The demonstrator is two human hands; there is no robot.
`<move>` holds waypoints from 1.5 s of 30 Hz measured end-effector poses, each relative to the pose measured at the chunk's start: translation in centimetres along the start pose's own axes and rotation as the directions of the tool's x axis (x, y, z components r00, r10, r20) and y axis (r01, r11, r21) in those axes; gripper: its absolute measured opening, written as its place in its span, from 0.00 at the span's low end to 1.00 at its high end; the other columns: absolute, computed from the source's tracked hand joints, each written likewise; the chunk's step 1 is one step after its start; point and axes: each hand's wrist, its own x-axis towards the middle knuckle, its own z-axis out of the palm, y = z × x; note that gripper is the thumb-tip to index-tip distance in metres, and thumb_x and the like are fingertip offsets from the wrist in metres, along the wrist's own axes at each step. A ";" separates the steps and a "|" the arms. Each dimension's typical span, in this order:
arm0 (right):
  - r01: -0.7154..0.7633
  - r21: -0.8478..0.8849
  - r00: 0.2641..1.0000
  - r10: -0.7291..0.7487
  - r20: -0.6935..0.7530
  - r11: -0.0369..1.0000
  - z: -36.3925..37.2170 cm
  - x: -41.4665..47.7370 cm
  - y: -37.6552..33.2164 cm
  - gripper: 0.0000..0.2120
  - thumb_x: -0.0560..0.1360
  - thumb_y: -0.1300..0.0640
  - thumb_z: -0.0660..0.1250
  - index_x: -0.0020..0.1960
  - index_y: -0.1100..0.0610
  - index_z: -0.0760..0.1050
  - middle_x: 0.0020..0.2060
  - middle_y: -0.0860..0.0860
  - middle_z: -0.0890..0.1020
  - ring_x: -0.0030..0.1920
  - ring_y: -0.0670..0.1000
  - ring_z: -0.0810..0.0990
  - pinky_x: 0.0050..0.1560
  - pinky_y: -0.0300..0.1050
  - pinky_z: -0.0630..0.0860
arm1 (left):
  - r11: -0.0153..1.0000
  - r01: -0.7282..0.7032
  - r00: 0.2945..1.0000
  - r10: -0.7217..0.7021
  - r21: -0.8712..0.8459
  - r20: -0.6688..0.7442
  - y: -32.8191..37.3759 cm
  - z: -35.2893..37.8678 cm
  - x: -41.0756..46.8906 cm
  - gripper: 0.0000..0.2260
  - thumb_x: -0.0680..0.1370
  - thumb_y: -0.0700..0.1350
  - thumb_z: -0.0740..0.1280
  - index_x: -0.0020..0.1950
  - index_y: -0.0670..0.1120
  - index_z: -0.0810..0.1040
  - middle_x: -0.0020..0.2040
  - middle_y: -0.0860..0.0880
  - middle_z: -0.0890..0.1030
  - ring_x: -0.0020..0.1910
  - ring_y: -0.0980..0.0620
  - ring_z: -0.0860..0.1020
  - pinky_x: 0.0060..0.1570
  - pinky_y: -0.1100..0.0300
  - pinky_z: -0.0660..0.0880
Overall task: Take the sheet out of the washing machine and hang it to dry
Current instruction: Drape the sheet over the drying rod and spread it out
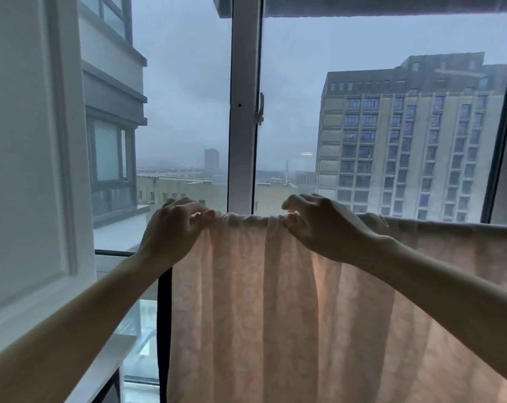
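Note:
A pale pink patterned sheet [246,301] hangs in long folds in front of the window, its top edge bunched over a horizontal support that the cloth hides. My left hand [173,228] pinches the gathered top edge at the sheet's left end. My right hand [319,225] pinches the same edge a little to the right, fingers curled over the fold. The sheet runs on to the right past my right forearm and out of view at the bottom.
A white window mullion [243,112] stands straight behind the sheet, with glass panes on both sides. A white panelled door or cabinet [28,155] fills the left side. A dark vertical strip [164,330] hangs beside the sheet's left edge. City buildings lie outside.

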 end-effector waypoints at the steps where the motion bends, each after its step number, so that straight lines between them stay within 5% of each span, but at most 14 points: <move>1: 0.013 0.014 1.000 -0.013 0.004 1.000 0.3 0.3 -0.3 0.12 0.78 0.47 0.62 0.57 0.53 0.74 0.49 0.49 0.82 0.47 0.49 0.80 0.47 0.51 0.79 | 0.998 0.039 0.999 -0.038 0.046 -0.019 -0.6 -0.1 -0.1 0.16 0.79 0.54 0.64 0.53 0.44 0.83 0.53 0.47 0.83 0.53 0.45 0.77 0.53 0.50 0.74; 7: 0.051 0.035 0.994 -0.054 0.097 0.998 1.9 1.9 -1.7 0.10 0.78 0.49 0.62 0.50 0.55 0.74 0.43 0.49 0.81 0.40 0.50 0.79 0.42 0.50 0.79 | 0.951 0.305 0.945 -0.309 -0.045 -0.112 -2.9 -1.3 -1.0 0.16 0.76 0.50 0.70 0.58 0.41 0.79 0.57 0.41 0.79 0.52 0.42 0.79 0.52 0.50 0.77; 13: 0.068 0.009 0.992 -0.069 0.103 0.998 3.4 3.1 -2.4 0.13 0.80 0.46 0.57 0.45 0.53 0.72 0.35 0.48 0.78 0.33 0.47 0.78 0.35 0.47 0.78 | 0.758 0.563 0.826 -0.533 -0.330 0.185 -3.8 -2.2 -1.8 0.29 0.68 0.63 0.72 0.56 0.42 0.73 0.47 0.42 0.82 0.44 0.44 0.83 0.47 0.47 0.81; 17: 0.072 0.011 0.991 -0.073 0.113 0.997 4.0 3.7 -3.1 0.12 0.80 0.46 0.58 0.44 0.54 0.71 0.37 0.50 0.79 0.35 0.51 0.78 0.34 0.47 0.73 | 0.730 0.545 0.831 -0.536 -0.412 0.150 -3.4 -2.0 -2.0 0.18 0.72 0.52 0.75 0.51 0.42 0.75 0.47 0.42 0.83 0.44 0.46 0.83 0.49 0.48 0.81; 23: 0.066 -0.015 0.995 -0.065 0.076 0.998 4.7 4.0 -3.3 0.15 0.79 0.44 0.58 0.44 0.54 0.70 0.36 0.50 0.80 0.35 0.53 0.79 0.35 0.47 0.75 | 0.703 0.556 0.819 -0.556 -0.443 0.145 -3.4 -1.8 -2.1 0.14 0.72 0.50 0.74 0.44 0.39 0.79 0.41 0.43 0.84 0.40 0.46 0.84 0.49 0.46 0.81; 31: 0.086 0.014 0.995 -0.087 0.054 0.996 5.2 4.7 -3.9 0.14 0.78 0.44 0.61 0.44 0.54 0.72 0.34 0.48 0.79 0.33 0.47 0.78 0.35 0.43 0.75 | 0.740 0.443 0.896 -0.378 -0.506 0.231 0.8 -0.7 -2.1 0.10 0.70 0.49 0.76 0.46 0.46 0.80 0.44 0.45 0.84 0.44 0.47 0.83 0.48 0.47 0.81; 37: 0.079 0.030 0.996 -0.080 0.038 0.996 5.2 5.5 -4.5 0.14 0.79 0.45 0.61 0.39 0.53 0.70 0.32 0.47 0.76 0.32 0.50 0.76 0.34 0.43 0.67 | 0.783 0.381 0.911 -0.409 -0.492 0.055 -0.3 -1.8 -0.3 0.07 0.75 0.43 0.72 0.49 0.42 0.81 0.44 0.46 0.83 0.45 0.48 0.82 0.48 0.50 0.81; 45: 0.074 -0.046 0.996 -0.075 -0.040 0.996 5.7 8.5 -6.2 0.13 0.80 0.49 0.60 0.40 0.54 0.73 0.31 0.50 0.78 0.32 0.52 0.77 0.35 0.43 0.71 | 0.870 0.327 0.873 -0.427 -0.369 -0.234 -6.1 -5.8 2.3 0.03 0.76 0.41 0.69 0.44 0.43 0.77 0.41 0.45 0.80 0.43 0.44 0.79 0.44 0.53 0.76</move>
